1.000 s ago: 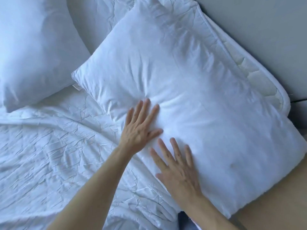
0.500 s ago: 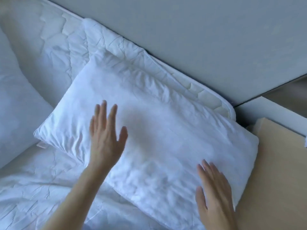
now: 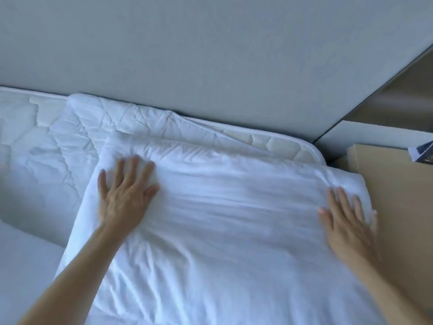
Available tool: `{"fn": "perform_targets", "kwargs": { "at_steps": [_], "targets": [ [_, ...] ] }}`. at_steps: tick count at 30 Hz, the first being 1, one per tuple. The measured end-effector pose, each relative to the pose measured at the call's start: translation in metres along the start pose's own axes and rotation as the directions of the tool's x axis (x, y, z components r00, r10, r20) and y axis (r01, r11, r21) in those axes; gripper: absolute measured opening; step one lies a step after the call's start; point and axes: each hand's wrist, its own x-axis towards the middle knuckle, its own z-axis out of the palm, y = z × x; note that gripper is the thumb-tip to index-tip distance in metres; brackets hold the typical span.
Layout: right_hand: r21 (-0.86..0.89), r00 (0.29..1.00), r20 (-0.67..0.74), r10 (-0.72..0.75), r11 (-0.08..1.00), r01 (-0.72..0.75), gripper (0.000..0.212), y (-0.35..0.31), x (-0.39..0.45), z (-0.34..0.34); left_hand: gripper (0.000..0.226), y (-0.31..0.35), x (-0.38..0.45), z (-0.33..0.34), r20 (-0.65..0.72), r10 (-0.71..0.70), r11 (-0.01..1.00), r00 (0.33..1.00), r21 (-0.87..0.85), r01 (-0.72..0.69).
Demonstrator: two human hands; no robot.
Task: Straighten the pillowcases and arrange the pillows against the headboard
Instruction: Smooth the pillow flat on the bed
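Observation:
A white pillow [image 3: 229, 219] lies flat on the bed, its far edge close to the grey headboard [image 3: 210, 66]. My left hand [image 3: 124, 195] presses flat on the pillow's far left corner, fingers spread. At the pillow's right edge my right hand [image 3: 346, 221] lies flat with fingers apart. Neither hand grips the fabric. A sliver of a second white pillow [image 3: 21, 266] shows at the lower left edge.
A white quilted mattress pad [image 3: 46, 141] covers the bed left of the pillow and behind it. A tan wooden surface [image 3: 398, 195] borders the bed on the right, with a dark printed item [image 3: 421, 153] at its far end.
Both hands slid apart across the pillow, the left to its far left corner, the right to its right edge. The view tilted up toward the headboard.

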Motion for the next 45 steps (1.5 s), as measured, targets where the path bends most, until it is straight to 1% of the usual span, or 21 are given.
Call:
{"fn": "perform_targets", "kwargs": {
  "at_steps": [2,4,7,9,10,14,17,19,22,24,26,28,30,32,34,36,38,39,42,43,45],
  "targets": [
    [0.049,0.997,-0.004,0.078,0.996,-0.078,0.080,0.006,0.010,-0.015,0.057,-0.003,0.008,-0.008,-0.016,-0.098,0.995,0.995,-0.031,0.098],
    [0.103,0.993,-0.120,-0.016,0.994,0.029,0.073,-0.036,0.009,-0.026,0.057,0.024,0.010,-0.013,-0.109,-0.110,0.988,0.988,-0.121,0.096],
    [0.197,0.927,-0.221,-0.304,0.917,0.348,0.066,-0.149,-0.017,-0.031,0.059,0.109,0.001,-0.018,-0.166,0.147,0.935,0.975,-0.297,-0.192],
    [0.143,0.853,-0.248,-0.458,0.854,0.500,0.059,-0.195,-0.026,-0.018,0.054,0.143,-0.006,-0.012,-0.152,0.393,0.874,0.907,-0.243,-0.420],
    [0.093,0.837,-0.262,-0.481,0.851,0.518,0.055,-0.196,-0.022,-0.011,0.054,0.138,-0.001,-0.009,-0.131,0.425,0.879,0.896,-0.175,-0.443],
    [0.086,0.949,-0.267,-0.165,0.977,0.194,0.045,-0.086,0.030,0.001,0.058,0.039,0.042,-0.002,-0.077,0.068,0.997,0.995,-0.020,-0.069],
    [0.323,0.978,-0.103,0.179,0.936,-0.137,0.045,-0.001,0.056,-0.013,0.057,-0.010,0.064,-0.019,-0.007,-0.168,0.986,0.986,-0.025,0.167],
    [0.313,0.963,-0.111,0.245,0.929,-0.200,0.046,-0.005,0.056,-0.024,0.059,0.011,0.072,-0.030,-0.039,-0.224,0.968,0.974,-0.124,0.218],
    [0.289,0.958,-0.277,-0.074,0.944,0.157,0.043,-0.090,0.042,-0.035,0.063,0.107,0.068,-0.033,-0.146,0.249,0.924,0.957,-0.260,-0.280],
    [0.308,0.932,-0.203,-0.300,0.884,0.352,0.046,-0.132,0.034,-0.035,0.065,0.148,0.055,-0.019,-0.083,0.412,0.881,0.908,-0.217,-0.420],
    [0.326,0.963,-0.168,-0.208,0.911,0.254,0.045,-0.098,0.047,-0.026,0.062,0.121,0.056,-0.009,-0.059,0.256,0.954,0.965,-0.143,-0.262],
    [0.318,0.990,-0.127,0.061,0.948,-0.018,0.053,-0.013,0.058,-0.017,0.058,0.056,0.059,-0.002,-0.088,-0.003,0.999,0.996,-0.045,-0.001],
    [0.404,0.936,0.072,0.345,0.848,-0.344,0.073,0.058,0.051,-0.009,0.058,-0.001,0.056,-0.013,-0.056,-0.284,0.957,0.957,-0.086,0.279],
    [0.433,0.883,0.069,0.464,0.783,-0.446,0.069,0.053,0.027,-0.010,0.062,0.008,0.050,-0.026,-0.018,-0.388,0.905,0.922,-0.196,0.377],
    [0.448,0.928,-0.190,0.320,0.869,-0.208,0.058,-0.013,-0.004,-0.005,0.061,0.067,0.026,-0.028,-0.138,-0.230,0.937,0.963,-0.299,0.181],
    [0.351,0.919,-0.395,-0.002,0.924,0.153,0.057,-0.097,-0.049,-0.006,0.058,0.137,-0.017,-0.025,-0.302,0.141,0.937,0.943,-0.265,-0.225],
    [0.153,0.835,-0.443,-0.325,0.891,0.428,0.055,-0.148,-0.089,0.012,0.058,0.170,-0.065,-0.009,-0.298,0.418,0.866,0.858,-0.156,-0.476],
    [0.068,0.795,-0.435,-0.422,0.865,0.496,0.053,-0.148,-0.103,0.025,0.058,0.165,-0.081,0.003,-0.273,0.449,0.862,0.851,-0.118,-0.493],
    [-0.048,0.815,-0.429,-0.389,0.911,0.410,0.053,-0.070,-0.102,0.063,0.059,0.091,-0.106,0.037,-0.253,0.243,0.965,0.937,-0.040,-0.261],
    [-0.056,0.855,-0.431,-0.288,0.955,0.293,0.056,-0.033,-0.098,0.076,0.060,0.062,-0.113,0.046,-0.251,0.166,0.985,0.954,-0.012,-0.174],
    [0.140,0.919,-0.393,0.040,0.990,0.017,0.063,0.031,-0.091,0.084,0.063,0.017,-0.122,0.051,-0.237,-0.027,0.998,0.971,-0.070,0.011]
  ]
}}
